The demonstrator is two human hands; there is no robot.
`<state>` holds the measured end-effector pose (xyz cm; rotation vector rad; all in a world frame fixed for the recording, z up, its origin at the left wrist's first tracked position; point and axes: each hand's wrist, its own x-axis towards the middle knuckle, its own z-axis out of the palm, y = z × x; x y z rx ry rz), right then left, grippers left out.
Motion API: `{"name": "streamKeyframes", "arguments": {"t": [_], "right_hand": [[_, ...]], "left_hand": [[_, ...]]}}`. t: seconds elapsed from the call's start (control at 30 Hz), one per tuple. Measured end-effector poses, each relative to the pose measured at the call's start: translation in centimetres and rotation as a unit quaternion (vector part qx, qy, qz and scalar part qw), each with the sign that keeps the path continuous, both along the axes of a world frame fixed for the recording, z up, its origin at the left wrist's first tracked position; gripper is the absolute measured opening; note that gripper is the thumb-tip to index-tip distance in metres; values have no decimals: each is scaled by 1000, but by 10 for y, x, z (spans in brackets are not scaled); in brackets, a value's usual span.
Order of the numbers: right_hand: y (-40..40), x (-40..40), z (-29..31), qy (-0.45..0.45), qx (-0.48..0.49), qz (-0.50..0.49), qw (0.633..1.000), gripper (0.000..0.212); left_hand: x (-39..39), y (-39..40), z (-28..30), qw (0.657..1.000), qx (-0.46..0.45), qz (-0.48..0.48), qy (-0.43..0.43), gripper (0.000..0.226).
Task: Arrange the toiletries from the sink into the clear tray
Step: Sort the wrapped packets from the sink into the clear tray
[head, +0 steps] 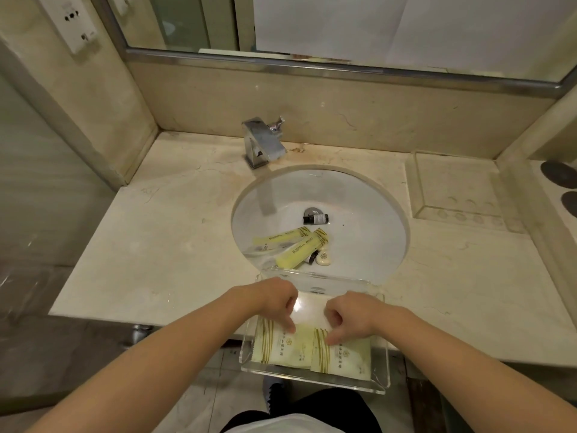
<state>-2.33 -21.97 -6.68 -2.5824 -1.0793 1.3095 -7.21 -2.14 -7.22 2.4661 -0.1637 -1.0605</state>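
Observation:
A clear tray (379, 375) sits on the counter's front edge, overhanging it, just in front of the sink (368, 195). Two pale yellow sachets lie side by side in it, the left sachet (282, 346) and the right sachet (346, 359). My left hand (274, 300) presses fingertips on the left sachet; my right hand (349, 317) presses on the right one. In the sink lie a small dark bottle (316, 219) by the drain, a yellow tube (301, 249), a long yellow packet (281, 236), a clear wrapped item (262, 254) and an oval soap (324, 258) beside another dark bottle (312, 257).
A chrome faucet (263, 142) stands behind the sink. A second clear tray (456, 190) sits at the counter's back right corner. A mirror and a wall socket (73, 21) are above. The marble counter (156, 245) stretches left of the sink.

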Motion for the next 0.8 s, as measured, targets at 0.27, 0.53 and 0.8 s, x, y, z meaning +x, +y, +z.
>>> {"name": "streamKeyframes", "arguments": {"t": [0.27,0.53,0.8], "right_hand": [[22,28,19,-8,228,-231,946,15],[24,52,-4,13,210,-356,910,12],[37,77,-29,106,133,-420,891,8]], "left_hand": [[51,7,17,953,-128,242,-129,15],[81,22,-14,945,-59,321,-29,13],[96,16,-38,971,22,235,35,41]]}}
